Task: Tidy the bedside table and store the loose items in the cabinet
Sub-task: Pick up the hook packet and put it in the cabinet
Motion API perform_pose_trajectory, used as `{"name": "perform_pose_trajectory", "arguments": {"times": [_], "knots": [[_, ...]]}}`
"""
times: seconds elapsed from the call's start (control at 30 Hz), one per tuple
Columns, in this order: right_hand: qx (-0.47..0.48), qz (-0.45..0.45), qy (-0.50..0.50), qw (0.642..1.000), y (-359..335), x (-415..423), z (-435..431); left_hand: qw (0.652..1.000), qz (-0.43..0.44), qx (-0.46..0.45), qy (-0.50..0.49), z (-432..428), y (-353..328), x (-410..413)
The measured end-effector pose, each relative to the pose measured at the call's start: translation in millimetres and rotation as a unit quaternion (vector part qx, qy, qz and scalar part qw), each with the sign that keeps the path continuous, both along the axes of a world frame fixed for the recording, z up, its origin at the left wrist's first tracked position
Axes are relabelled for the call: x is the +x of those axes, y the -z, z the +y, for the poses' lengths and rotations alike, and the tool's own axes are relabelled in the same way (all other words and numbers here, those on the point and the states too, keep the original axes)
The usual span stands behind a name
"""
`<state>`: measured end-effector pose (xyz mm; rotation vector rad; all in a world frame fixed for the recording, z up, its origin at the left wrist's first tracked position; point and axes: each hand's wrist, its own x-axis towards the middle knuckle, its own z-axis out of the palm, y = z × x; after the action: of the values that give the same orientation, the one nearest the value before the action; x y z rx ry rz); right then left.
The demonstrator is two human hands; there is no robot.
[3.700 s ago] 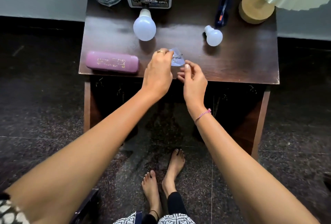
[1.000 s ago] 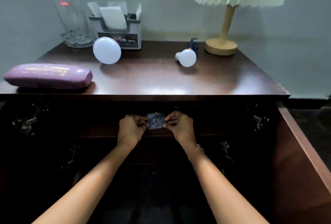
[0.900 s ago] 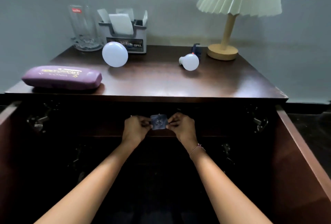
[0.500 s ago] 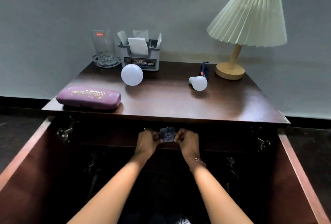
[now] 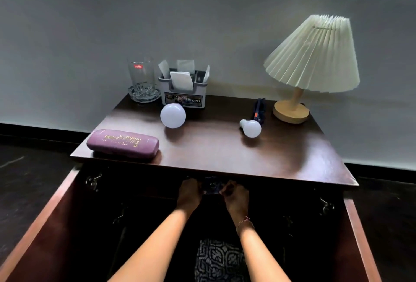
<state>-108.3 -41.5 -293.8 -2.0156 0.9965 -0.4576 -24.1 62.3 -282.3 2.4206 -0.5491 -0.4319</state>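
Both my hands reach into the dark open cabinet under the bedside table (image 5: pixel 225 153). My left hand (image 5: pixel 188 194) and my right hand (image 5: pixel 235 195) each pinch one side of a small bluish clear packet (image 5: pixel 211 186), just below the tabletop's front edge. On the tabletop lie a purple glasses case (image 5: pixel 122 144) at the front left, a large white bulb (image 5: pixel 172 115) and a small white bulb (image 5: pixel 251 128). A dark blue tool (image 5: pixel 259 110) lies behind the small bulb.
A glass (image 5: pixel 141 79) on a glass dish and a grey organiser box (image 5: pixel 183 94) with papers stand at the back left. A pleated lamp (image 5: pixel 313 56) stands at the back right. Both cabinet doors, left (image 5: pixel 45 225) and right (image 5: pixel 358 236), swing open towards me.
The packet left the tabletop and went down into the cabinet between both hands. Over the last second my view pulled back and up; the hands pushed slightly deeper under the tabletop.
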Motion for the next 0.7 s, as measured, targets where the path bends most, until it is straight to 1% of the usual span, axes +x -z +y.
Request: {"name": "perform_pose_trajectory", "arguments": {"times": [0.13,0.2,0.3,0.43,0.5,0.6,0.7], "knots": [[0.035,-0.001,-0.006,0.999,1.9,1.3,-2.4,0.999,0.035,0.003,-0.005,-1.0,1.4,4.3],[0.017,0.001,-0.005,1.0,1.2,0.6,-1.4,0.999,0.046,-0.005,-0.012,-2.3,1.0,7.7],[0.0,0.017,-0.01,1.0,-0.7,-0.5,-0.3,0.997,0.059,-0.044,-0.025,-4.1,-4.6,8.6],[0.032,0.005,-0.019,0.999,-10.1,0.7,-2.1,0.997,0.047,-0.059,0.01,-3.3,-11.9,8.1],[0.046,0.002,-0.019,0.999,-14.5,0.1,-2.0,0.998,0.038,-0.045,0.018,-0.3,-16.0,3.1],[0.039,-0.002,-0.019,0.999,-19.3,-2.9,1.5,0.999,0.03,-0.037,0.008,5.1,-23.1,-4.2],[0.051,-0.034,-0.02,0.998,-22.8,-9.9,6.7,0.998,0.026,-0.051,-0.014,7.6,-31.2,-6.8]]}}
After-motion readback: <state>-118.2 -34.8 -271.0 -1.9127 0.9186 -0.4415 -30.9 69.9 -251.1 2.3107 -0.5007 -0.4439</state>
